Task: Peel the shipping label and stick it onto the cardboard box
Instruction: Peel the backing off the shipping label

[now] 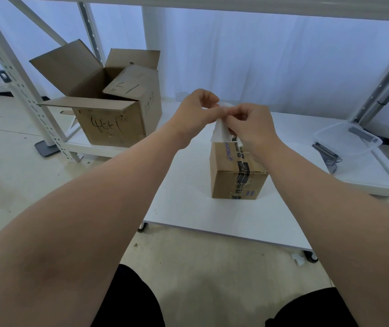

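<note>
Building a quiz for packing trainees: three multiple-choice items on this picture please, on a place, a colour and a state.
1. The small taped box stands where? A on a chair B on the white table C in a drawer
2. The label is what colour? A yellow B white C red
3. The label is: A stuck on the box B lying on the table C pinched by both hands
Answers: B, it rests on the tabletop; B, the sheet is plain white; C, left hand and right hand pinch it above the box.
</note>
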`<state>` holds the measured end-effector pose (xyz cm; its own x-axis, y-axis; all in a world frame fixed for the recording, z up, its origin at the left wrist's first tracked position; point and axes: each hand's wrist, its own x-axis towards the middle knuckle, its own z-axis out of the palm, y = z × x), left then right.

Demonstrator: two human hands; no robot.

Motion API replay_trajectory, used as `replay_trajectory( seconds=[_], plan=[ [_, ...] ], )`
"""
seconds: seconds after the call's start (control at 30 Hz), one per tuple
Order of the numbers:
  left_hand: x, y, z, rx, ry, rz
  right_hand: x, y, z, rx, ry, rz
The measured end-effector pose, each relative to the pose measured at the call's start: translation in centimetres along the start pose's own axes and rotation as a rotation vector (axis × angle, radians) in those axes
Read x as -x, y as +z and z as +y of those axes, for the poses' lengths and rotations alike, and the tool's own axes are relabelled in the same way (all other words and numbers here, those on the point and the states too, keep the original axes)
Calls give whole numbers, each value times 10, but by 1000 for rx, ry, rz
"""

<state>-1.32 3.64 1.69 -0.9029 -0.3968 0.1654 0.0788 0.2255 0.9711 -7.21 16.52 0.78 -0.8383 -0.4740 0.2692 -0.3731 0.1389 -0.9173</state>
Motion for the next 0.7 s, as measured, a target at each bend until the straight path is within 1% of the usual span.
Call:
replay_trajectory(
  seconds=[0.17, 0.3, 0.4, 0.47, 0.57, 0.7],
  plan=[
    [2, -4, 6, 48, -68, -70, 0, 4, -4, 127, -72, 79],
    [3, -6, 8, -28, -58, -65, -2, 1, -9, 154, -105, 105],
    [4, -6, 12, -13, -13, -37, -2, -1, -16, 114, -124, 116],
    [3, -5, 14, -3, 26, -18, -2, -1, -18, 69, -104, 128],
    [2, -3, 13, -90, 79, 2, -3, -2, -17, -19, -42, 116],
    [3, 0, 13, -131, 84, -6, -1, -7, -15, -122, 6, 99]
  ],
)
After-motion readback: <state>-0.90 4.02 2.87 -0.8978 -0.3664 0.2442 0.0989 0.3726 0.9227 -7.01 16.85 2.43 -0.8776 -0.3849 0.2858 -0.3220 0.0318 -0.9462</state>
